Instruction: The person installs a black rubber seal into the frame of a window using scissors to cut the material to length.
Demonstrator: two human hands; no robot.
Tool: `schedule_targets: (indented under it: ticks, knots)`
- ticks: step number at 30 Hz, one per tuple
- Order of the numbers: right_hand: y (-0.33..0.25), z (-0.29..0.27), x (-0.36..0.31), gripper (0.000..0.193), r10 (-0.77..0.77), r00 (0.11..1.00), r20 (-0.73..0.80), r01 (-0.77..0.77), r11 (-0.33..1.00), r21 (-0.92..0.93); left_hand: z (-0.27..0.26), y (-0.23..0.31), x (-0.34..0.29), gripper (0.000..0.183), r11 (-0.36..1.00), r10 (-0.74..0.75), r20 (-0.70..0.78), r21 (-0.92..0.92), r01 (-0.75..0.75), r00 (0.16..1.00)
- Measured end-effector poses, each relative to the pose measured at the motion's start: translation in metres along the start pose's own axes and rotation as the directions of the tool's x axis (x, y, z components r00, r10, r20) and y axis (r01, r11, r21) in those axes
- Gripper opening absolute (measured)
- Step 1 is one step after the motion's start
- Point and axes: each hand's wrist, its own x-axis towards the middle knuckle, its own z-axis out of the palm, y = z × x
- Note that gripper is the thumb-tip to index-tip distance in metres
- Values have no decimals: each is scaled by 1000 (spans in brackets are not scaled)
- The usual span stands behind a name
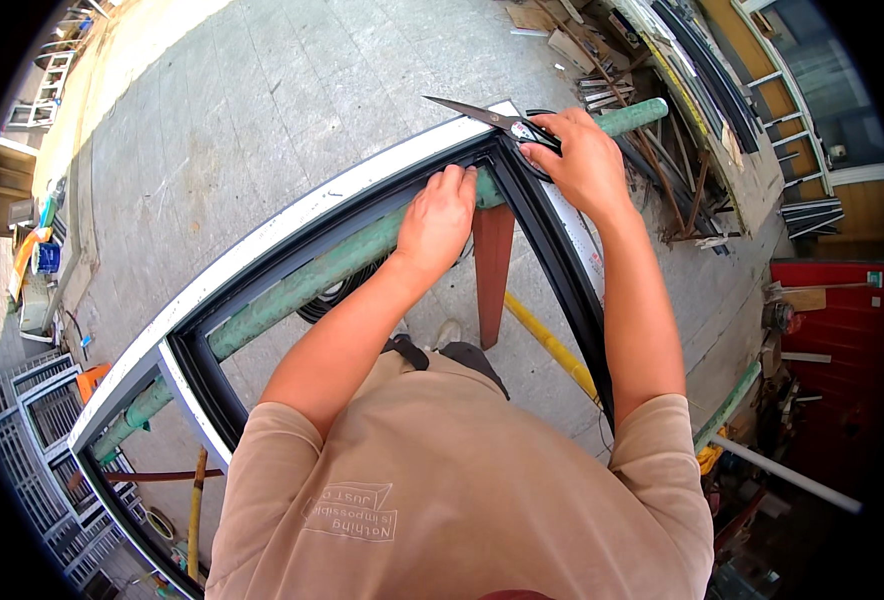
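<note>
A large window frame (334, 190), white on its outer face and black inside, lies across green round bars (312, 275). My right hand (587, 165) is closed around the black handles of a pair of scissors (507, 122) at the frame's far right corner. The blades point left, over the frame's white edge. Just left of that corner, my left hand (438, 220) has its fingers bunched against a black rubber strip (387, 195) along the inner edge; the fingertips are partly hidden. Beneath the frame, a black coil (337, 295) rests on the ground.
A reddish-brown post (492, 270) and a yellow bar (552, 345) stand below the frame opening. Scrap and metal lengths (662, 150) are heaped at the far right. Slatted metal frames (52, 420) lie at left. At right are a red panel (832, 340) and a white pipe (787, 475).
</note>
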Motion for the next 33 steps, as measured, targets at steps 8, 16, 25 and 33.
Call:
schedule_targets:
  ticks: [8, 16, 25, 33]
  knots:
    - [0, 21, -6, 31, -120, 949, -291, 150, 985, 82, 1, -2, 0, 43, 1000, 22, -15, -8, -22, 1000]
    - [-82, 70, -117, 13, 325, 933, -155, -187, 806, 561, 4, -6, 0, 46, 999, 14, -18, -34, -15, 1000]
    - [-103, 163, -129, 50, 391, 891, 229, -437, 608, 663, -3, -5, 0, 58, 998, -28, 59, -47, 31, 998]
    - [-85, 190, -135, 25, 360, 912, 197, -349, 428, 834, 0, -5, -2, 47, 995, -29, 24, -90, 31, 999]
